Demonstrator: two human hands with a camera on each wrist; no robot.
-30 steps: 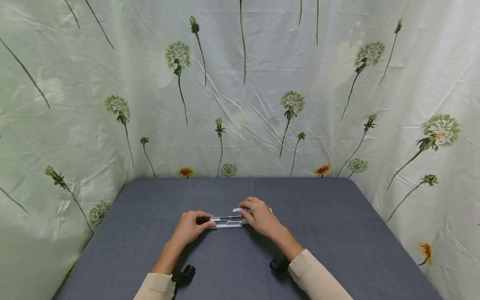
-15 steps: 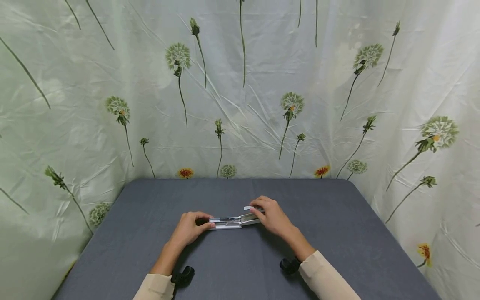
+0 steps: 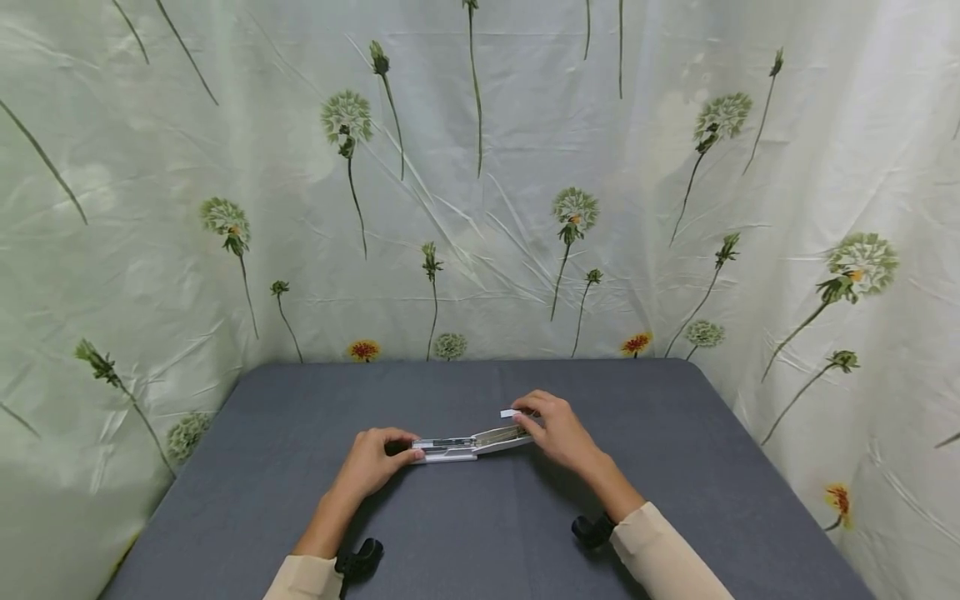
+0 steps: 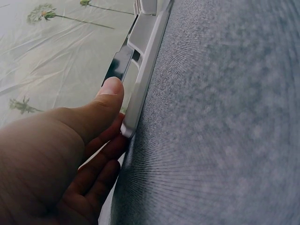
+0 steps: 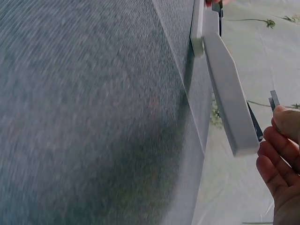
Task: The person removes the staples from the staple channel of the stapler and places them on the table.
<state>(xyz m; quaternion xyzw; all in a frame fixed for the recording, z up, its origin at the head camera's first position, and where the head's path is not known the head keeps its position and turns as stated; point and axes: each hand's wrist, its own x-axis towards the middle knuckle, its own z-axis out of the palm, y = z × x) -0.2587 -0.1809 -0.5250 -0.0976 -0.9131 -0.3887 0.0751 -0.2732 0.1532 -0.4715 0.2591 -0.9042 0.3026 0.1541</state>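
A white stapler [image 3: 444,457] lies on the table with its top cover [image 3: 504,437] swung back to the right, raised at an angle. My left hand [image 3: 375,460] grips the stapler's left end; in the left wrist view, the thumb presses the dark metal magazine [image 4: 121,62] and the fingers curl by the tip of the white base [image 4: 136,110]. My right hand [image 3: 557,427] pinches a short silver staple strip [image 5: 274,99] between thumb and fingertips. Its other fingers are right beside the free end of the cover [image 5: 232,101].
A grey cloth-covered table [image 3: 480,533] spreads under both hands. Behind it hangs a pale curtain [image 3: 480,208] printed with dandelions. Black straps with a hooked mount [image 3: 366,558] sit at the wrists, below beige sleeves [image 3: 671,554].
My right hand has moved to the right with the staple strip, bringing the swung-back cover into sight. My left hand keeps its hold on the stapler. The head view has shifted slightly.
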